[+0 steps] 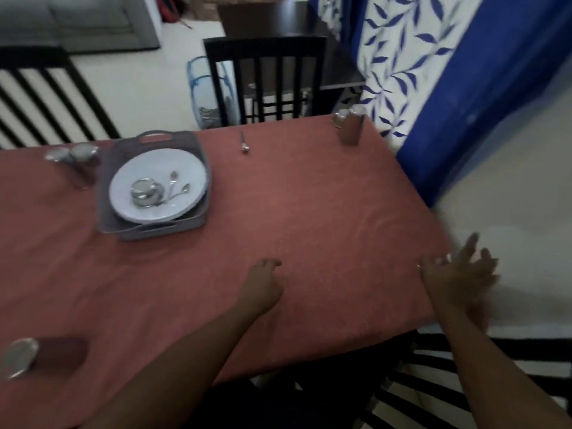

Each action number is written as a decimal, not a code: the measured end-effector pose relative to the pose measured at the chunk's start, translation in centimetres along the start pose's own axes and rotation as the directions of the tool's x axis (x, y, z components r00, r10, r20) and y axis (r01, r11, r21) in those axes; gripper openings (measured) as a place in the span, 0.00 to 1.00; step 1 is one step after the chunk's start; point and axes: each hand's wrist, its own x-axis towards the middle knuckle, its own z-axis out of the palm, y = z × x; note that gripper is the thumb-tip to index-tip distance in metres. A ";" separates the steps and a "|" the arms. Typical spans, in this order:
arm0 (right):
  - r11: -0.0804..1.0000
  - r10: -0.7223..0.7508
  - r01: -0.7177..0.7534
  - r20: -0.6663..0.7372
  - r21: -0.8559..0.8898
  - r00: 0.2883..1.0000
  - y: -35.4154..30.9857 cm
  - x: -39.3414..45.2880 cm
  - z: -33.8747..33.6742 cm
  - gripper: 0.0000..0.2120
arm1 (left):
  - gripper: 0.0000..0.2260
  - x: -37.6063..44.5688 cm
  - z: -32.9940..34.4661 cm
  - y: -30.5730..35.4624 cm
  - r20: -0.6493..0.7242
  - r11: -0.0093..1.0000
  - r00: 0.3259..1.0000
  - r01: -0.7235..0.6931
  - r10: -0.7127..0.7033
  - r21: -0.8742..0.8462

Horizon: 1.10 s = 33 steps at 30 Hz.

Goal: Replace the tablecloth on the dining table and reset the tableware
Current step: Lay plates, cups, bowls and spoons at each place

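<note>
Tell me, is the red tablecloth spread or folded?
Spread. The red tablecloth lies flat over the table top, reaching its edges, with the tray on it.

A dark slatted chair (264, 78) stands at the desk's far edge on a pale floor (148, 85). A blue and white leaf-print curtain (411, 57) hangs right; far left, perhaps a grey sofa (77, 20).

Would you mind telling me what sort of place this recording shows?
Probably a home dining room: a table under a red tablecloth, dark wooden chairs around it, and a tray of plates.
</note>
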 end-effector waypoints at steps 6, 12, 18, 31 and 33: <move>0.802 -0.553 0.558 -0.088 0.214 0.829 -16.3 -5.4 2.9 0.21 | 0.21 -2.6 -6.9 -8.4 -0.163 0.974 0.964 0.193 -0.211 -0.121; 0.576 -0.774 0.586 0.149 0.570 0.615 -35.7 -15.7 3.3 0.11 | 0.38 -6.5 -10.4 -17.2 -0.186 0.920 0.912 0.385 -0.366 0.076; 0.535 -0.845 0.547 0.387 0.644 0.370 -49.0 -19.7 5.4 0.22 | 0.57 -6.2 -10.3 -20.9 -0.148 0.883 0.922 0.386 -0.358 0.269; 0.681 -0.658 0.604 0.708 0.415 0.256 -61.0 -21.9 14.8 0.44 | 0.58 -4.8 -10.7 -21.6 0.000 0.891 0.922 0.373 -0.386 0.259; 0.651 -0.684 0.628 0.688 0.427 0.242 -61.3 -22.4 15.1 0.43 | 0.57 -4.8 -10.7 -21.5 -0.002 0.896 0.922 0.376 -0.387 0.238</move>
